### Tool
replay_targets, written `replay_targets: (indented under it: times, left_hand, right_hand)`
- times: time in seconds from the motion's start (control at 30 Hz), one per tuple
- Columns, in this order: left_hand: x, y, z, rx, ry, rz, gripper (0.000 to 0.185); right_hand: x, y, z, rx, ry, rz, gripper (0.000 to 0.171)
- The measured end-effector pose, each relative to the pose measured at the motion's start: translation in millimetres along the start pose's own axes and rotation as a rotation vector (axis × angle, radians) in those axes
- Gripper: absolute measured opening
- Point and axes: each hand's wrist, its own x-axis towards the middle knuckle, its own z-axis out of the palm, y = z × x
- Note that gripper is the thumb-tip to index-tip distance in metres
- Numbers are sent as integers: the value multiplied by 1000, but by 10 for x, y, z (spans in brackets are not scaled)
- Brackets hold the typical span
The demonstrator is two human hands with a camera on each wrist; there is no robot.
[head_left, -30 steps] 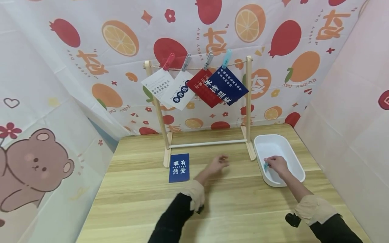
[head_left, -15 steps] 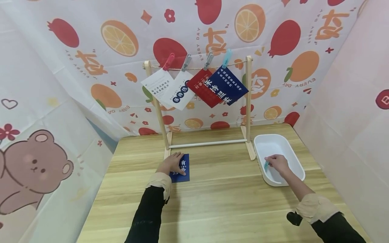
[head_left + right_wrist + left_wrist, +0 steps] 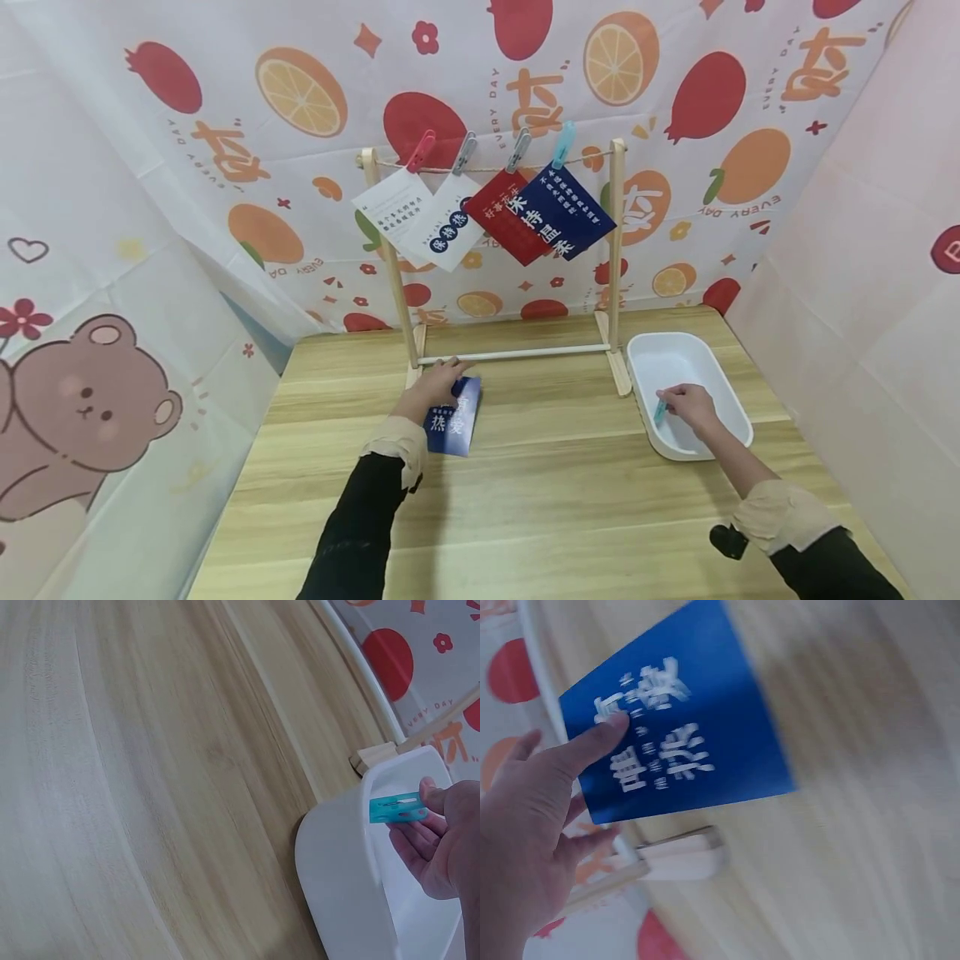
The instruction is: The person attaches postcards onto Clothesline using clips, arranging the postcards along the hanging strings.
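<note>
My left hand [image 3: 431,395] pinches a blue card [image 3: 682,727] with white characters, thumb on its printed face and fingers behind. The card [image 3: 456,425] is lifted and tilted near the left foot of a wooden rack [image 3: 397,283]. Over a white plastic tray [image 3: 723,400], my right hand [image 3: 688,405] pinches a turquoise clothespin [image 3: 397,808] between thumb and fingers. From the rack's string hang two white cards [image 3: 442,225], a red card [image 3: 502,218] and a dark blue card [image 3: 566,210], each under its own clothespin: pink [image 3: 422,150], two grey [image 3: 517,150] and light blue [image 3: 563,145].
The rack stands at the back of the wood-grain table [image 3: 540,500], with a white crossbar [image 3: 517,355] low between its posts. The tray is close beside its right foot. Fruit-patterned cloth [image 3: 480,75] hangs behind, and pale cloth covers both sides.
My left hand has come left to the blue card, first covering it on the table, now raising it by its top. The right hand stays over the tray with the clothespin.
</note>
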Motion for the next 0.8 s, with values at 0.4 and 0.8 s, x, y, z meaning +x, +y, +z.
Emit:
replay_targets:
  times: [0.4,0.8]
  left_hand:
    - [246,-89,-311,-383,-143,152,32]
    - [210,931,-1091,-991,293,35,24]
  right_hand:
    - [2,-7,-116,2,-30,5,41]
    - [191,-891,-636,61,23,-163,55]
